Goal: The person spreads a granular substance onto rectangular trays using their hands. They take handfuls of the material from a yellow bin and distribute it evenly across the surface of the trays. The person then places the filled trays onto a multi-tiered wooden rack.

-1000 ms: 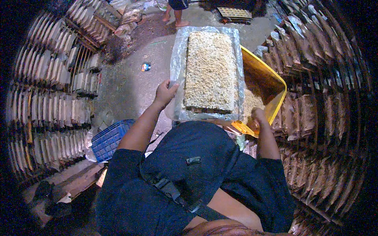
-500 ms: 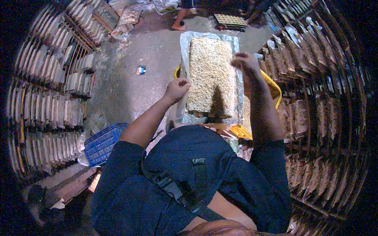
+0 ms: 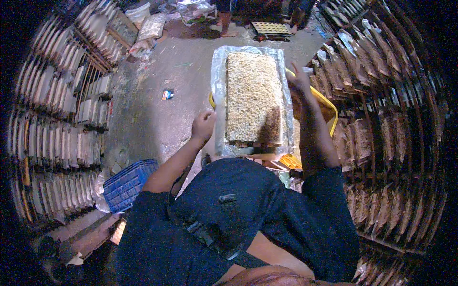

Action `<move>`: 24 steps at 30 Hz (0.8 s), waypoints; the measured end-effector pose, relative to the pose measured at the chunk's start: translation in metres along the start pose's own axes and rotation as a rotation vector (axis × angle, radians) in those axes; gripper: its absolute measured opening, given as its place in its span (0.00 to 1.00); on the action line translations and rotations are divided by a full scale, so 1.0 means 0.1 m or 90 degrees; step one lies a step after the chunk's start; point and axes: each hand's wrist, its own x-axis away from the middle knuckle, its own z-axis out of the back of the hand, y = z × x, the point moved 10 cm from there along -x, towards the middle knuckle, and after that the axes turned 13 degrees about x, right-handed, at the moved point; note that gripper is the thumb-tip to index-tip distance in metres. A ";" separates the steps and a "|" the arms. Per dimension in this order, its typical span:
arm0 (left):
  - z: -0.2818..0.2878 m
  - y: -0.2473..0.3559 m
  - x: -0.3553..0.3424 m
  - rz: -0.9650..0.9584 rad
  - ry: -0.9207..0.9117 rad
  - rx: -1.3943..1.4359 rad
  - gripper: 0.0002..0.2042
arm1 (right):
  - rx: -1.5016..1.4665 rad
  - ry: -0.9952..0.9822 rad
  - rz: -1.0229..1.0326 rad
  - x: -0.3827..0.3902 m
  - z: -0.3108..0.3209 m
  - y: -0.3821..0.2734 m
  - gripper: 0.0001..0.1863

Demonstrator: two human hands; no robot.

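A pale, grainy rectangular slab lies on clear plastic over a yellow tub. At the plastic's left edge, my left hand has its fingers curled closed, apparently pinching that edge. My right hand is beside the slab's upper right edge, over the tub; motion blur hides how its fingers sit. Its shadow falls on the slab's lower right.
Racks of pale boards line the left, brown caked boards the right. A blue crate lies lower left, a small item on the floor. Ahead are people's legs, bags and a perforated tray.
My right hand has risen from inside the tub to the slab's upper right. My left hand has shifted slightly down. The slab appears lower in the picture, and more legs show ahead.
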 end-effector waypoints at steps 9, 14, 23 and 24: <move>-0.64 -0.49 0.45 0.317 -0.062 0.434 0.31 | 0.141 -0.280 -0.282 2.47 -0.14 1.30 0.22; -0.71 -0.13 0.52 0.296 -0.072 0.430 0.37 | -0.024 -0.166 -0.457 2.54 0.18 1.06 0.31; -0.81 1.01 0.71 0.193 -0.067 0.368 0.38 | -0.209 -0.052 -0.467 2.76 0.82 0.73 0.31; -0.85 1.15 0.72 0.181 -0.087 0.367 0.38 | -0.195 -0.064 -0.488 2.83 0.94 0.69 0.33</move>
